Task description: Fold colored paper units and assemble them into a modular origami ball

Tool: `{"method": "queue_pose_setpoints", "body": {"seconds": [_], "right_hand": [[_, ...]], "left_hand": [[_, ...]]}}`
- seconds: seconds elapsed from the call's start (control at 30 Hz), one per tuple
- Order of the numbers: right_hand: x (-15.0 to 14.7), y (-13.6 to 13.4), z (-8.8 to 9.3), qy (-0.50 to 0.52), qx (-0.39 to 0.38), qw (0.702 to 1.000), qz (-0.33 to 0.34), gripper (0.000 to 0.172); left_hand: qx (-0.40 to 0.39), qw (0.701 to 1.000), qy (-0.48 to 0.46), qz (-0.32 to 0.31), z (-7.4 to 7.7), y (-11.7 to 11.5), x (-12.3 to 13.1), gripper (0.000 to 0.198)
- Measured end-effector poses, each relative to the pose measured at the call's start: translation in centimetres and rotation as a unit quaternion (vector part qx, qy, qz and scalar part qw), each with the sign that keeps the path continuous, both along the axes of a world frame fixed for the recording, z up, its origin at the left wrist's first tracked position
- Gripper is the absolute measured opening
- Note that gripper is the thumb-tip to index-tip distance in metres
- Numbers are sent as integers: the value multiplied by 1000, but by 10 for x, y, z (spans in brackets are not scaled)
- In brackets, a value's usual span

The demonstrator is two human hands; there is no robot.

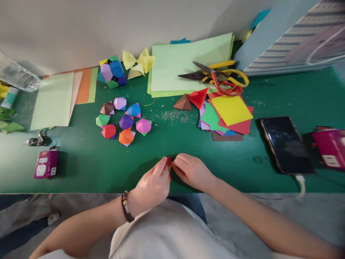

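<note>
The left hand (152, 184) and the right hand (192, 172) are close together near the front edge of the green table (81, 169), low in the middle of the frame. Their fingers (162, 166) pinch a small piece of folded red paper (168, 161) from both sides, so both hands are shut on it. A bit of yellow shows at its lower end. The fingers hide most of the paper, so its long side is hard to tell, but the part that shows runs up and down in the frame. Both hands are about equally near it, and it sits right between them. A bead bracelet (126, 207) goes around the left wrist.

Farther up the table, to the left of the hands, lies a group of folded paper balls (118, 122). Up and to the right are a brown paper pyramid (182, 103), a red paper pyramid (198, 97), and a pile of colored paper squares (229, 115). Above them, scissors with yellow and red handles (215, 77) lie on light green paper sheets (185, 61). A black phone (287, 145) lies at the right, near the right hand's side of the table, and a small pink box (46, 164) sits at the left.
</note>
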State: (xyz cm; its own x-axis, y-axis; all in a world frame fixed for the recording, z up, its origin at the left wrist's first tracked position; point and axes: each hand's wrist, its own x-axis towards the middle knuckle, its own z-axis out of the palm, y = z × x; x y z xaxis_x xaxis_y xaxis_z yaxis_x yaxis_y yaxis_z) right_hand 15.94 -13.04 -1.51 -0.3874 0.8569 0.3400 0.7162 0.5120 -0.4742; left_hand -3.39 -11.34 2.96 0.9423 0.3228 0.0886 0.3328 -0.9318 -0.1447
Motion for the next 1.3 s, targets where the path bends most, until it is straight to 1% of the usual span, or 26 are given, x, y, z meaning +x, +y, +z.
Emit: {"method": "queue_pose_setpoints", "body": {"seconds": [0.17,0.3,0.37,0.47,0.63,0.7,0.77,0.8,0.83,0.87,0.9,0.93,0.97,1.0,1.07,1.13,1.23,1.3], "right_hand": [[0,-1,0,-24,17,999,43,32],[2,-1,2,-32,34,997,60,34],[4,-2,3,-37,41,996,70,34],[5,-3,4,-37,43,995,79,34],[6,-5,3,-24,34,994,98,31],[8,-6,3,35,21,997,69,24],[11,-7,4,118,-4,993,6,12],[13,-8,6,151,-17,988,-25,9],[14,-9,7,170,-29,984,-46,12],[16,-10,9,177,-42,982,-56,17],[17,-12,11,176,-55,981,-57,19],[18,-14,14,173,-68,981,-52,20],[18,-16,16,174,-82,980,-49,18],[18,-18,19,180,-98,978,-48,15],[16,-21,27,206,-139,968,-48,8],[13,-21,35,240,-197,950,-37,8],[10,-20,45,280,-284,917,-19,12],[8,-20,50,289,-321,902,-23,14]], "left_hand": [[9,1000,28,-11,0,0,1,32],[25,999,33,-24,1,1,2,29],[21,999,31,-22,1,1,2,27],[17,999,28,-26,0,0,2,25],[48,998,39,-33,0,0,2,27],[51,997,32,-38,-1,2,1,27],[20,999,8,-29,-2,5,-1,25],[-12,1000,-16,-15,-1,6,-2,25],[-56,997,-53,7,1,7,-2,24],[-111,988,-100,39,4,8,-3,24],[-173,970,-153,72,8,8,-2,22],[-242,942,-206,110,13,9,-2,20],[-311,906,-250,142,18,9,-1,18],[-373,871,-272,165,24,10,-1,17],[-468,808,-291,207,33,12,1,19],[-541,747,-292,255,39,14,2,21],[-639,644,-275,318,41,18,2,26],[-690,572,-273,349,39,18,3,30]]}}
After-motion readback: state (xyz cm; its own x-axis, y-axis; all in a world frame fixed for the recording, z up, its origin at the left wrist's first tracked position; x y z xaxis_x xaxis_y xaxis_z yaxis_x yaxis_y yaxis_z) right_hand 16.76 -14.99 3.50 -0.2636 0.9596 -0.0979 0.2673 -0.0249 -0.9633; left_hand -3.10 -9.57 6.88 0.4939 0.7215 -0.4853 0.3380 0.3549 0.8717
